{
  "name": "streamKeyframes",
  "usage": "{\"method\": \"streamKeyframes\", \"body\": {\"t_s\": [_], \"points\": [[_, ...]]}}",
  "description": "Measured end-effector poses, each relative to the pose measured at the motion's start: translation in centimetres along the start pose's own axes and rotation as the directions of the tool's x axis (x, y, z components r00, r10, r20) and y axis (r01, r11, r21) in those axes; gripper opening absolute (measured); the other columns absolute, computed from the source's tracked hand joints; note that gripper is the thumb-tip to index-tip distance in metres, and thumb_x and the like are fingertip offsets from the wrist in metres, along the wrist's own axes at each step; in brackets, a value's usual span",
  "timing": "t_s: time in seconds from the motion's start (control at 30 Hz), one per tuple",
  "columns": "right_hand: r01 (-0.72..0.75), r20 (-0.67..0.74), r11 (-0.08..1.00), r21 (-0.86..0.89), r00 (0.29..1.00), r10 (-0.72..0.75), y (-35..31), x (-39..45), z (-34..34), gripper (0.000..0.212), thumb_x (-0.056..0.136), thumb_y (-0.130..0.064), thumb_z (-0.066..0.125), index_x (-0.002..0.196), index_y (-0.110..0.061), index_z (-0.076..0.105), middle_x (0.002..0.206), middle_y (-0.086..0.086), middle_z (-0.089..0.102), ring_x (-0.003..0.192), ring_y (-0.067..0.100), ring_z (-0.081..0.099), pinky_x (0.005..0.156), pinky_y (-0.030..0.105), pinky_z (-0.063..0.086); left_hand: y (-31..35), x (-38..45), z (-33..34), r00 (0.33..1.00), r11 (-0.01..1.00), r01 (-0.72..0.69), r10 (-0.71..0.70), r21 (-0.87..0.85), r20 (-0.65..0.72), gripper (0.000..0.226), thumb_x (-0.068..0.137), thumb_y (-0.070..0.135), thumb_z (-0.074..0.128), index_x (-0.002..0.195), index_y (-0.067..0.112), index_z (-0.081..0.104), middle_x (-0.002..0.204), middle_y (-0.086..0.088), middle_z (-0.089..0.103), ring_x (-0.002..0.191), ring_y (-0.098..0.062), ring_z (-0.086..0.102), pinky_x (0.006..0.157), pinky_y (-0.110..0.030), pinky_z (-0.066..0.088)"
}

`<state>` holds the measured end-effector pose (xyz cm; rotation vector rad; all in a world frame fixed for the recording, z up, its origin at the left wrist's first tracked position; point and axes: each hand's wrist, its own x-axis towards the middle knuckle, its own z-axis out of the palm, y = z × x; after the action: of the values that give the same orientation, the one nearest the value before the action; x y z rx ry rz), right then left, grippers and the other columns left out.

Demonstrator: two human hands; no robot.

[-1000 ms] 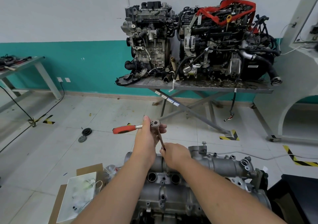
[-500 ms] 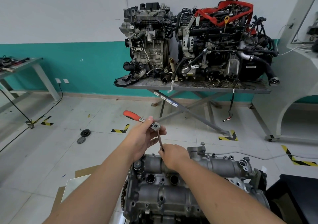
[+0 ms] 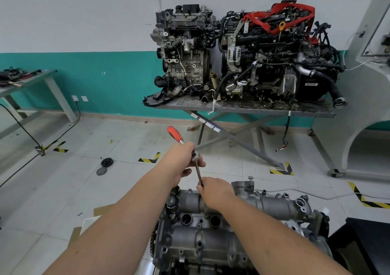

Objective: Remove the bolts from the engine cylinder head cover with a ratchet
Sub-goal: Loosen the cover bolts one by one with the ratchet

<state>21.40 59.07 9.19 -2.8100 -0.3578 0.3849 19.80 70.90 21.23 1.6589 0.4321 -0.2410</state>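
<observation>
I am working a bolt loose on the far edge of the cylinder head cover [image 3: 211, 228], which is lying directly beneath my forearms. My left hand [image 3: 181, 160] is wrapping round the ratchet [image 3: 179, 139] close to its head, with the red handle sticking out beyond my knuckles, up and away to the left. My right hand [image 3: 215, 190] is curling round the lower end of the long extension bar [image 3: 198, 173], steadying it just below and to the right of my left hand; the socket and the bolt under it are hidden by my fingers, so I cannot tell how far the bolt is out. By my judgement I am in mid-swing on this bolt, and the next move is calling for keeping the bar straight on the bolt while I am swinging the handle back for another stroke, without letting the socket slip off. As for containers, a cardboard box [image 3: 84, 228] is sitting under my left forearm, and I cannot make out what is inside it.
</observation>
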Motion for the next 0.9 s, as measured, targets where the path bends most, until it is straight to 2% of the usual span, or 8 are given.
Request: {"method": "streamKeyframes", "body": {"t_s": [0.13, 0.23, 0.3, 0.43, 0.5, 0.57, 0.77, 0.9], "points": [[0.008, 0.000, 1.000, 0.006, 1.000, -0.008, 0.0, -0.2, -0.1, 0.031, 0.104, -0.040, 0.037, 0.117, -0.024, 0.059, 0.114, 0.004, 0.066, 0.105, 0.027, 0.060, 0.077, 0.037, 0.042, 1.4, -0.2, 1.1, 0.997, 0.964, -0.052, 0.065, 0.260, -0.043, 0.022, 0.096, 0.017, 0.033, 0.091, 0.008, 0.053, 0.071, -0.006, 0.070, 0.066, -0.012, 0.072, 0.064, -0.030, 0.042], [0.023, 0.006, 1.000, 0.016, 1.000, -0.023, 0.1, -0.2, -0.2, 0.030, 0.104, -0.040, 0.037, 0.116, -0.023, 0.059, 0.113, 0.004, 0.066, 0.105, 0.028, 0.060, 0.077, 0.036, 0.042, 2.2, -0.2, 1.2, 0.991, 0.882, -0.115, 0.133, 0.456, -0.008, 0.020, 0.099, 0.014, 0.032, 0.096, 0.007, 0.051, 0.071, -0.006, 0.068, 0.080, -0.021, 0.075, 0.060, -0.028, 0.042], [0.031, 0.001, 0.999, 0.021, 1.000, -0.031, 0.2, -0.2, -0.2, 0.030, 0.104, -0.039, 0.037, 0.116, -0.022, 0.060, 0.113, 0.005, 0.066, 0.105, 0.029, 0.060, 0.076, 0.036, 0.041, 2.6, -0.1, 1.4, 0.978, 0.752, -0.187, 0.202, 0.632, 0.050, 0.020, 0.101, 0.014, 0.032, 0.098, 0.008, 0.051, 0.079, -0.008, 0.070, 0.076, -0.022, 0.072, 0.056, -0.028, 0.042], [0.044, -0.005, 0.998, 0.039, 0.999, -0.044, 0.3, -0.4, -0.2, 0.030, 0.104, -0.038, 0.037, 0.115, -0.021, 0.059, 0.111, 0.006, 0.067, 0.102, 0.029, 0.060, 0.075, 0.035, 0.040, 2.1, 0.3, 1.8, 0.915, 0.371, -0.301, 0.370, 0.879, 0.157, 0.022, 0.106, 0.027, 0.033, 0.105, 0.015, 0.051, 0.080, -0.004, 0.062, 0.067, -0.021, 0.059, 0.054, -0.033, 0.044], [0.044, -0.005, 0.998, 0.042, 0.999, -0.044, 0.3, -0.4, -0.2, 0.029, 0.104, -0.038, 0.037, 0.111, -0.020, 0.059, 0.110, 0.006, 0.067, 0.102, 0.029, 0.059, 0.074, 0.035, 0.039, 1.2, 0.5, 1.8, 0.867, 0.220, -0.343, 0.447, 0.913, 0.218, 0.023, 0.106, 0.036, 0.033, 0.098, 0.020, 0.048, 0.075, 0.001, 0.054, 0.063, -0.018, 0.053, 0.053, -0.031, 0.038], [0.042, -0.002, 0.999, 0.029, 0.999, -0.042, 0.1, -0.6, -0.4, 0.027, 0.104, -0.039, 0.037, 0.107, -0.021, 0.057, 0.109, 0.006, 0.066, 0.102, 0.029, 0.059, 0.073, 0.034, 0.038, 0.3, 0.6, 1.7, 0.811, 0.137, -0.390, 0.519, 0.911, 0.269, 0.028, 0.104, 0.046, 0.036, 0.089, 0.025, 0.046, 0.073, 0.005, 0.049, 0.065, -0.017, 0.052, 0.054, -0.030, 0.036], [0.031, 0.006, 0.999, 0.012, 0.999, -0.031, 0.0, -0.7, -0.5, 0.022, 0.105, -0.038, 0.034, 0.093, -0.023, 0.047, 0.106, 0.007, 0.066, 0.088, 0.026, 0.054, 0.071, 0.035, 0.035, -1.3, 0.6, 1.8, 0.677, 0.014, -0.432, 0.666, 0.902, 0.313, 0.044, 0.096, 0.059, 0.044, 0.073, 0.022, 0.047, 0.073, 0.006, 0.036, 0.062, -0.017, 0.043, 0.050, -0.027, 0.023], [0.056, -0.025, 0.998, -0.035, 0.998, -0.056, 0.0, -0.7, -0.5, 0.024, 0.105, -0.028, 0.035, 0.100, -0.018, 0.056, 0.104, 0.006, 0.068, 0.093, 0.026, 0.062, 0.069, 0.034, 0.038, -2.6, 0.4, 1.7, 0.525, -0.005, -0.475, 0.801, 0.880, 0.287, 0.065, 0.086, 0.076, 0.033, 0.067, 0.015, 0.047, 0.076, -0.002, 0.048, 0.068, -0.022, 0.046, 0.055, -0.031, 0.035]]}}
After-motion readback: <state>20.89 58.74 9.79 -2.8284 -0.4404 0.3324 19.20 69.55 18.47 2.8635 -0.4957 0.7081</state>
